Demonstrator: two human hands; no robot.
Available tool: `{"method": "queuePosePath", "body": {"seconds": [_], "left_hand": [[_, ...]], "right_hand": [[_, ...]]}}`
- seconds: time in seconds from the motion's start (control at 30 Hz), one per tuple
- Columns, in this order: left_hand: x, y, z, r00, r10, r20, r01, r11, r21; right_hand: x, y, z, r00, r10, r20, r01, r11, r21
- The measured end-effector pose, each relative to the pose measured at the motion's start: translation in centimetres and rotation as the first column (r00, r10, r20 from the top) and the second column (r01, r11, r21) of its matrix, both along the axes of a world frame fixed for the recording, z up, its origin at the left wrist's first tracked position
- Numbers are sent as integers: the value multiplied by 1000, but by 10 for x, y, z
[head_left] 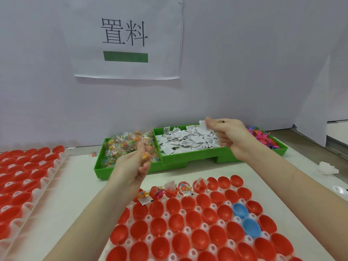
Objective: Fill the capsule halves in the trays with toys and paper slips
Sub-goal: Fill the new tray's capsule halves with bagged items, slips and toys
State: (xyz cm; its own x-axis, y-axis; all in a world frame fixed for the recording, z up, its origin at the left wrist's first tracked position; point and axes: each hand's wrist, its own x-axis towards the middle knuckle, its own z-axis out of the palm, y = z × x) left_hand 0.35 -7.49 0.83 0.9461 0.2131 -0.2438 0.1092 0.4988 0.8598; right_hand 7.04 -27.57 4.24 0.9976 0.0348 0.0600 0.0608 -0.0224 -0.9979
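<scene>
Right now my left hand is curled round a small bagged toy of coloured beads, lifted just in front of the green bin it belongs to, while my right hand pinches a white paper slip between thumb and fingertips above the heap of paper slips in the middle compartment. I hold one of each, I judge, so that a toy and a slip can drop into the same capsule half together. The near tray lies on the table directly below my arms, its red capsule halves open upward; only a few in the far row, left of centre, already hold toys and slips, and the rest of that row and every nearer row look empty. Two blue halves sit among the red on the right. A second tray of red halves waits to my left, well apart. Pink toys fill the bin's right end behind my right wrist. A crumpled white scrap lies near the table's right edge. Nothing blocks the way down to the tray, though my left forearm covers part of its left side.
</scene>
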Motion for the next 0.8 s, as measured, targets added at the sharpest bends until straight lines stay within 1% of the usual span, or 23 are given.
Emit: {"method": "queuePosePath", "body": {"seconds": [0.07, 0.13, 0.17, 0.2, 0.27, 0.37, 0.4, 0.47, 0.57, 0.63, 0.67, 0.7, 0.77, 0.8], "left_hand": [[-9, -15, 1, 995, -10, 103, -13, 976, 216], [-19, -30, 5, 976, -45, 213, -48, 910, 413], [-24, -37, 8, 960, -72, 270, -69, 875, 479], [-30, -43, 12, 942, -100, 321, -82, 857, 509], [-41, -51, 19, 919, -137, 370, -66, 871, 487], [-52, -57, 27, 922, -195, 335, 87, 946, 312], [-55, -57, 28, 920, -224, 322, 147, 957, 249], [-62, -57, 27, 904, -265, 336, 210, 959, 191], [-73, -57, 23, 871, -292, 394, 198, 944, 263], [-77, -58, 20, 865, -292, 407, 167, 934, 314], [-79, -59, 19, 869, -276, 410, 143, 934, 326], [-80, -59, 17, 880, -243, 407, 108, 939, 328], [-83, -59, 15, 900, -172, 401, 44, 950, 309], [-85, -59, 15, 905, -150, 398, 26, 953, 301]], "right_hand": [[-32, 7, 7, 982, 182, 48, -176, 979, -106], [-62, 15, 13, 934, 344, 97, -320, 926, -199], [-74, 19, 16, 908, 401, 122, -362, 897, -252], [-82, 21, 18, 890, 428, 154, -367, 875, -315], [-91, 24, 21, 886, 406, 223, -288, 859, -423], [-99, 21, 24, 890, 361, 279, -227, 881, -415], [-101, 19, 25, 888, 354, 292, -222, 888, -404], [-104, 15, 25, 888, 341, 309, -221, 905, -363], [-109, 12, 22, 912, 293, 288, -198, 928, -317], [-113, 9, 17, 938, 285, 200, -233, 940, -248], [-114, 8, 15, 943, 301, 141, -276, 945, -174], [-116, 6, 13, 940, 332, 81, -328, 943, -62], [-118, 2, 11, 918, 396, 4, -388, 898, 208], [-120, 0, 11, 913, 407, -6, -387, 872, 299]]}}
